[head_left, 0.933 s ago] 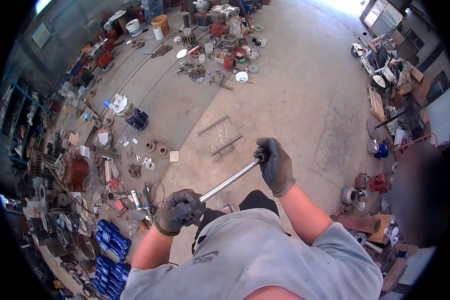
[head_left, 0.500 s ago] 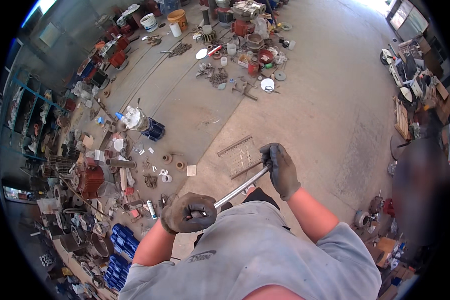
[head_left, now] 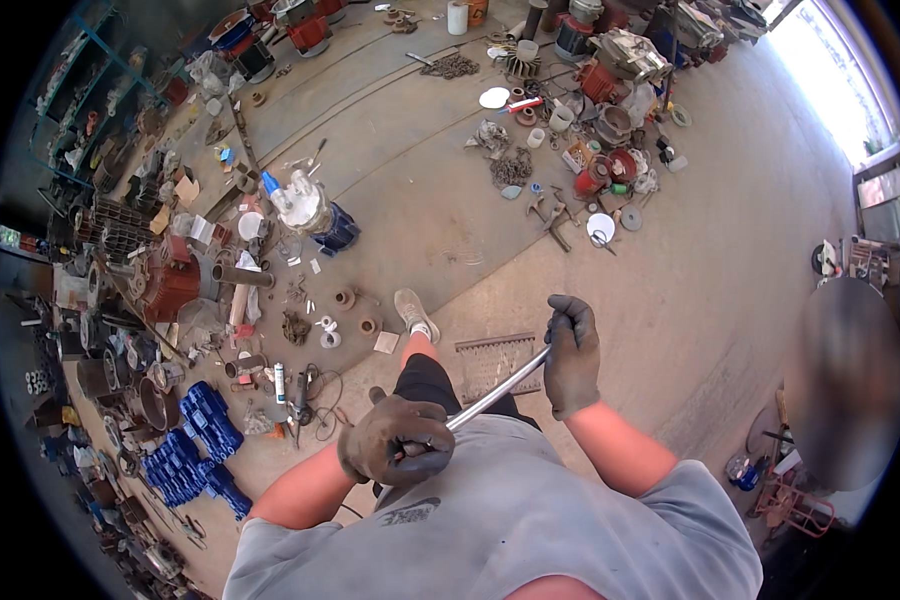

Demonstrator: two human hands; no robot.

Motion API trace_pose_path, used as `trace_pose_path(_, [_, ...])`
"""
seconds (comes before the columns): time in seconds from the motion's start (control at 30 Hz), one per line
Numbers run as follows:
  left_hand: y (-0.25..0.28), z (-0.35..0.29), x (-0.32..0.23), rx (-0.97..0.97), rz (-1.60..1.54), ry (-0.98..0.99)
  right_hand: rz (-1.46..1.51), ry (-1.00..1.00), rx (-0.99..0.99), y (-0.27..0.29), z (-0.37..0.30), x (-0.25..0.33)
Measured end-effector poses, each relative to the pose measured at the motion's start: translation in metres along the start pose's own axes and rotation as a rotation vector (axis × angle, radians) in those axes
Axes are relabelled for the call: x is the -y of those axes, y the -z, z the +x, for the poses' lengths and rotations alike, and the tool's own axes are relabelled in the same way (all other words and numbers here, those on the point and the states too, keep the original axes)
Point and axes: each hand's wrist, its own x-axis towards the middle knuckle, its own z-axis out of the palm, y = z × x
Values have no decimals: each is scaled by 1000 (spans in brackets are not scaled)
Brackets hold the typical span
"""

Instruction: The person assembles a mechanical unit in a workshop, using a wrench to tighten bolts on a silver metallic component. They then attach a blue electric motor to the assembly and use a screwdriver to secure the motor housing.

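Observation:
A straight, silvery metal rod [head_left: 498,389] slants across in front of my chest, its left end lower than its right. My left hand [head_left: 398,440], in a dark, dirty work glove, is closed around the lower end, which is hidden in the fist. At the upper end, my right hand [head_left: 572,357] wears a matching glove, its fingers curled round the tip. Beneath the rod, a perforated metal grate [head_left: 497,366] lies on the floor. One foot in a light shoe [head_left: 416,313] is set forward to the left of the grate.
A machine unit with a dark blue base [head_left: 336,232] stands ahead on the left. Blue motor housings [head_left: 198,440], a red motor [head_left: 166,282] and a sealant tube [head_left: 280,384] lie at my left. Ahead sit a metal puller [head_left: 553,222] and a white disc [head_left: 601,228].
My view has shifted, so the floor items sit elsewhere in it. One foot has come into view, stepping forward. Both hands still hold the rod at about the same slant.

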Motion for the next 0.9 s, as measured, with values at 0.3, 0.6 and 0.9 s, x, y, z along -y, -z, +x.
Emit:
trace_pose_path(0.3, [254, 72, 39, 413, 555, 0, -203, -136, 79, -183, 162, 54])
trace_pose_path(0.6, [401, 54, 60, 66, 54, -51, -99, -321, 308, -299, 218, 147])
trace_pose_path(0.9, [397, 83, 89, -453, -81, -89, 266, 91, 129, -374, 299, 163])
